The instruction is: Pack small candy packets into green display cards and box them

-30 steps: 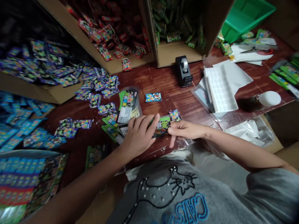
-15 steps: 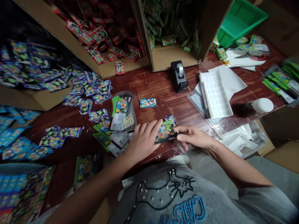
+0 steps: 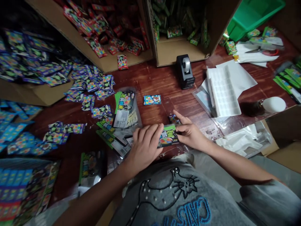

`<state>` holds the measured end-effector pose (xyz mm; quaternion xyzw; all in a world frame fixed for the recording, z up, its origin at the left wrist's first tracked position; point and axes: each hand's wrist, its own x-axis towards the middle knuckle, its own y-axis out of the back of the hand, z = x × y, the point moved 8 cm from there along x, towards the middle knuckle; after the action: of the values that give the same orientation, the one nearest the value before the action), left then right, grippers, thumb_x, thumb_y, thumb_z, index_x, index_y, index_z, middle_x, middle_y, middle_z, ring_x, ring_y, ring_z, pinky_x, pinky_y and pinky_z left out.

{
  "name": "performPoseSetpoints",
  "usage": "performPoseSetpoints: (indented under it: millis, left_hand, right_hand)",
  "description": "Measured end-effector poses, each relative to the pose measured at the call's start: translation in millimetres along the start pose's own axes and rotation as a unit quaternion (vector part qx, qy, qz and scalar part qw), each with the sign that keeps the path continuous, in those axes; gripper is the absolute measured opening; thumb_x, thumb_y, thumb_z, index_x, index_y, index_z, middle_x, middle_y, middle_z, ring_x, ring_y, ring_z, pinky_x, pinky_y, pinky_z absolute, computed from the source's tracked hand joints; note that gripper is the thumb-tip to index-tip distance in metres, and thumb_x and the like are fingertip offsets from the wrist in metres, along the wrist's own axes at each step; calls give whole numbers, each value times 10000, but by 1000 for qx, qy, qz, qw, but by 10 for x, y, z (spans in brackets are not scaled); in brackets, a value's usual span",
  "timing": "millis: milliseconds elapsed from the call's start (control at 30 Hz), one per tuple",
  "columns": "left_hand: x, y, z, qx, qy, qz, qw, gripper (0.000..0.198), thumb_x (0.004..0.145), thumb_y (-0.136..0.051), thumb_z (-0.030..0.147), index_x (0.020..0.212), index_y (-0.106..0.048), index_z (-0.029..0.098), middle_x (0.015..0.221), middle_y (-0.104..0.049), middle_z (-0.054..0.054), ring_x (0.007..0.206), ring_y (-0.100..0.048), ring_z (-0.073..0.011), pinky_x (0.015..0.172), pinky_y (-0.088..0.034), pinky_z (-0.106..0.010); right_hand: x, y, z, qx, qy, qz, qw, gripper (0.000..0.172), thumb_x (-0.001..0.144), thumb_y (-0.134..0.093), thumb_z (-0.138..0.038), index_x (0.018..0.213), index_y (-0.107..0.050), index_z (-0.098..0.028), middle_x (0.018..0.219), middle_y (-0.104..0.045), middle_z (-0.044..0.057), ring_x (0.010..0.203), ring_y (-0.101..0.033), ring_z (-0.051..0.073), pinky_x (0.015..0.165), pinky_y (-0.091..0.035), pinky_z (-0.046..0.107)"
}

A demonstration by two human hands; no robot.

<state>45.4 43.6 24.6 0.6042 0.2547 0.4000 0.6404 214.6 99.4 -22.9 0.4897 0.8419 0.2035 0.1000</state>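
Observation:
A flat green-and-black printed packet [image 3: 168,136] lies between my hands at the table's near edge. Over its left part rests my left hand [image 3: 147,141], fingers stretched close together and thumb along the near side, keeping hold of it. My right hand [image 3: 192,133] pinches the packet's right end, its index finger pointing outward. Just beyond the packet, by that finger, is a small dark purple candy sachet [image 3: 174,118], partly covered. A blue sachet [image 3: 152,99] lies farther back. To the left are several similar printed packets [image 3: 125,108] in clear plastic.
Cardboard boxes of red sachets [image 3: 98,25], green sachets [image 3: 174,32] and purple sachets [image 3: 47,59] line the back. A tape dispenser [image 3: 185,73], white blister sheets [image 3: 223,92], a white-capped bottle [image 3: 274,104], scissors [image 3: 270,52] and a green bin [image 3: 251,18] are rightward.
My right hand has shifted its grip on the packet and its index finger now stretches outward. More of the packet's printed face shows. The view has swung slightly left.

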Motion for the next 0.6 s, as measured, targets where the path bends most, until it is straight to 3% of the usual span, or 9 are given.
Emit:
performPoseSetpoints:
  millis: [133,233,300,367,433,500,533,600]
  left_hand:
    - [-76,17,108,3,2,-1,1000,873,864,-818,265,1600,-384,86,1429,-653,-230,1256,-603,-396,1058,-407,-540]
    - [-114,-42,113,-16,-5,-18,1000,858,857,-829,267,1585,-408,95,1438,-653,-219,1263,-607,-385,1056,-419,-519]
    - [-148,-117,14,-25,2,-33,999,849,862,-820,276,1587,-408,116,1456,-641,-217,1278,-605,-387,1061,-429,-511]
    - [-190,-202,-212,-18,50,-35,998,848,869,-801,291,1595,-393,132,1453,-637,-226,1267,-614,-402,1050,-445,-519]
    - [-238,-313,-472,-15,109,-42,993,857,881,-778,321,1605,-362,129,1457,-623,-244,1265,-618,-420,1041,-461,-540]
    - [-266,-451,-638,-33,136,-66,988,874,889,-766,360,1612,-338,120,1479,-601,-257,1300,-605,-430,1049,-470,-553]
    - [-273,-517,-678,-45,138,-82,986,885,888,-769,374,1616,-333,124,1497,-587,-257,1328,-592,-432,1064,-468,-558]
    - [-278,-605,-710,-62,139,-105,983,918,862,-803,411,1616,-350,149,1532,-565,-247,1368,-568,-442,1103,-447,-582]
  right_hand:
    - [-55,-173,-9,60,-26,-18,998,184,931,-782,-432,973,-867,-274,1733,-406,95,1545,-490,321,1248,-410,536]
    - [-137,-125,-78,86,-39,-17,995,230,898,-815,-494,960,-873,-281,1730,-418,71,1579,-440,315,1307,-330,527]
    - [-208,41,-36,103,-64,-8,993,261,870,-836,-530,923,-871,-277,1705,-465,64,1574,-448,318,1317,-317,519]
    - [-280,374,131,109,-106,57,987,281,863,-843,-543,911,-860,-267,1581,-614,81,1566,-459,317,1316,-324,520]
    - [-332,738,360,79,-145,131,978,299,869,-838,-551,889,-846,-253,1334,-770,101,1570,-450,329,1319,-317,549]
    - [-290,922,536,-1,-148,117,982,358,869,-821,-596,850,-837,-238,1158,-815,120,1542,-477,379,1303,-318,625]
    - [-241,960,587,-61,-132,95,985,398,871,-805,-628,844,-838,-232,1171,-809,136,1510,-506,409,1279,-332,671]
    - [-132,999,622,-189,-81,69,976,491,861,-781,-685,979,-853,-214,1393,-723,185,1474,-518,456,1226,-365,732]
